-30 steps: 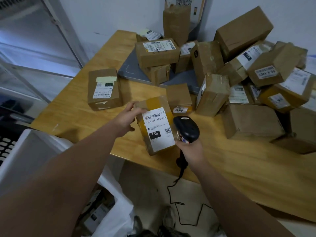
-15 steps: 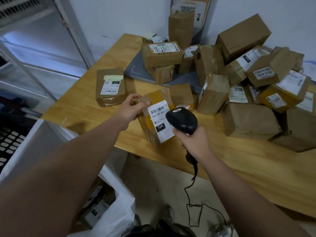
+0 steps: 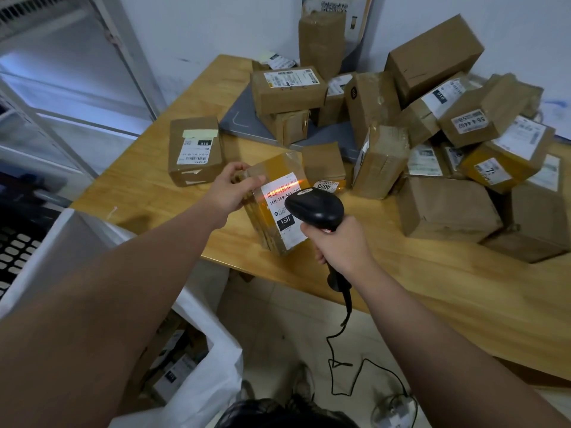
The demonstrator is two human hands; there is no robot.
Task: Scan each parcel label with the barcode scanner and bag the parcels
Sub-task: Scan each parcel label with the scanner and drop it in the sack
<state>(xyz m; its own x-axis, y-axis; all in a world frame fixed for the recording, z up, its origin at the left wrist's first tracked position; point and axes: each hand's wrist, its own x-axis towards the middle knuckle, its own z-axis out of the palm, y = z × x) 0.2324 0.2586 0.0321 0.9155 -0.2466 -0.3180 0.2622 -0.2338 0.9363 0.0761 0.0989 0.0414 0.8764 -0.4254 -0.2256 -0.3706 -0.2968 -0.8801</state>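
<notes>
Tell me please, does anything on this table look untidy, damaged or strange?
Yes. The boxes on the right of the table lie in a loose heap, several tilted and leaning on each other, some labels upside down. The parcel in the left hand looks normal.

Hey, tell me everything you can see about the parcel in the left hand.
The parcel is a small cardboard box wrapped in glossy yellowish tape, tilted near the table's front edge. Its white label shows a barcode, 15H-159-A03-210 and a black 15H block; a red scan line crosses the barcode. The left hand grips its upper corner; the scanner in the right hand hides part of the label.
</notes>
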